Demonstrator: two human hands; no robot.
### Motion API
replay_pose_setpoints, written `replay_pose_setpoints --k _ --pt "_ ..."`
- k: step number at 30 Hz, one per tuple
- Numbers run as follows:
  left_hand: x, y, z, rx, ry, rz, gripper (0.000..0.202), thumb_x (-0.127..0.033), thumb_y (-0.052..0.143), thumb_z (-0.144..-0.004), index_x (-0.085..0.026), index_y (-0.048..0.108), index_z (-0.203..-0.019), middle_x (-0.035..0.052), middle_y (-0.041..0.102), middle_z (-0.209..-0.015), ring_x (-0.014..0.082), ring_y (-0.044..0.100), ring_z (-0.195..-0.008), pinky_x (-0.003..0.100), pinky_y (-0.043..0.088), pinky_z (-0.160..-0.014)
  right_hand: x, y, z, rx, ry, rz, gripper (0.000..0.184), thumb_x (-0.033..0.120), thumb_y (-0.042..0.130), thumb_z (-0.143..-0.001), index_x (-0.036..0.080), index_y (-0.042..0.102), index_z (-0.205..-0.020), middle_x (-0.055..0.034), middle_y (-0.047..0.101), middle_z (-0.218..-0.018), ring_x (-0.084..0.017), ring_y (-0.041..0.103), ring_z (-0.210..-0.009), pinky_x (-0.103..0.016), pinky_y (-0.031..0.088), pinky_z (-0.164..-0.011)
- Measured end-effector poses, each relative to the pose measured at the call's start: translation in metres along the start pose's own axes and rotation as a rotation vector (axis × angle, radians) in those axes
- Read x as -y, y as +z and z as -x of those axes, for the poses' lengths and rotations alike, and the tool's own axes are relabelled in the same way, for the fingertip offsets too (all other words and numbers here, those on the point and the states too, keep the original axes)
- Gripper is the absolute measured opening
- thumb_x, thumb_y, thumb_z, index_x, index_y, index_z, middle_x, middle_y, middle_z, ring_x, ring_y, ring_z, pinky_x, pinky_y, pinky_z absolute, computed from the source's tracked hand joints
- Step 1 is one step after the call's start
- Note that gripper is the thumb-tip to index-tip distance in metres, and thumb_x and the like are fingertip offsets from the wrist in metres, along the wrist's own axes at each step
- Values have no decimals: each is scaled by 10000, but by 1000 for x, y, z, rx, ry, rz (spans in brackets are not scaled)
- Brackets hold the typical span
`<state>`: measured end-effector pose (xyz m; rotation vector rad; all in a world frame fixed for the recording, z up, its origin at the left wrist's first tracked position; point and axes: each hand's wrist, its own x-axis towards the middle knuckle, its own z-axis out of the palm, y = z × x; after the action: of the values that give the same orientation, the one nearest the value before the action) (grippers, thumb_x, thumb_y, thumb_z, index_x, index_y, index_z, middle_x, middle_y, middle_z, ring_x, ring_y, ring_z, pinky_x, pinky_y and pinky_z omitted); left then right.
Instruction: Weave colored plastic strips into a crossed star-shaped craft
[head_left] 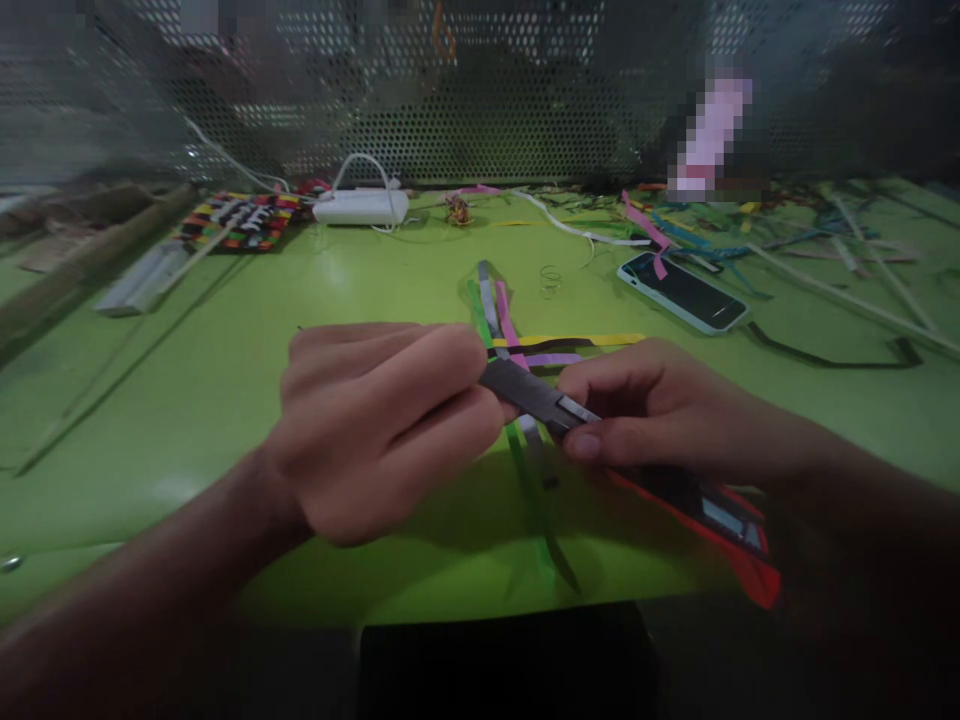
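Observation:
My right hand [660, 410] is closed around a red and black box cutter [694, 520], its handle slanting down to the right below the palm. A short silvery metal part shows beyond the thumb. Against it lies a dark grey flat piece [525, 390], whose other end my left hand [390, 420] pinches. I cannot tell whether this piece is a strip or part of the cutter. Just behind and under the hands, crossed flat strips lie on the table: a green strip [478, 310], a pink strip [508, 320], a yellow strip [600, 340] and a purple strip [553, 359]. My left fingertips are partly hidden.
On the green table [187, 400], a phone [682, 292] lies at the right, near a bent dark strip [825, 355]. Loose coloured strips heap at the back right. A woven colourful piece [240, 220] and a white power strip [360, 207] lie back left, before a perforated metal panel [510, 110].

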<state>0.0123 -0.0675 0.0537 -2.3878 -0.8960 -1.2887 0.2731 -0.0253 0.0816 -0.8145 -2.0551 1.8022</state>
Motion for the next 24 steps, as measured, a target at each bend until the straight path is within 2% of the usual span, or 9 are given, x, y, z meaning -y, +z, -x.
replay_pose_setpoints --k 7,12,19,24 --pt "1 0 2 -9 -1 -59 391 -315 581 -1186 -255 544 -801 -11 641 -723 147 547 -578 376 432 -563 0 0 0 4 4 13 466 604 883 -944 195 685 -841 42 536 -717 -117 431 -652 -249 371 -597" --pt "0 0 2 -4 13 -29 329 -245 621 -1157 -257 593 -829 -20 651 -716 145 555 -571 374 426 -559 0 0 0 3 1 2 458 584 889 -946 194 678 -831 40 535 -720 -117 428 -654 -252 366 -596" --pt "0 0 1 11 -46 -7 303 -336 648 -1133 -277 660 -835 -2 649 -670 167 555 -522 364 459 -505 0 0 0 -5 3 15 459 594 887 -949 190 693 -849 37 543 -729 -118 440 -662 -253 372 -602" --pt "1 0 2 11 -46 -7 336 -336 639 -1142 -276 642 -811 -5 638 -675 160 551 -529 364 449 -506 -1 0 -1 2 -11 4 452 580 884 -955 190 684 -848 39 541 -728 -116 436 -663 -252 365 -602"
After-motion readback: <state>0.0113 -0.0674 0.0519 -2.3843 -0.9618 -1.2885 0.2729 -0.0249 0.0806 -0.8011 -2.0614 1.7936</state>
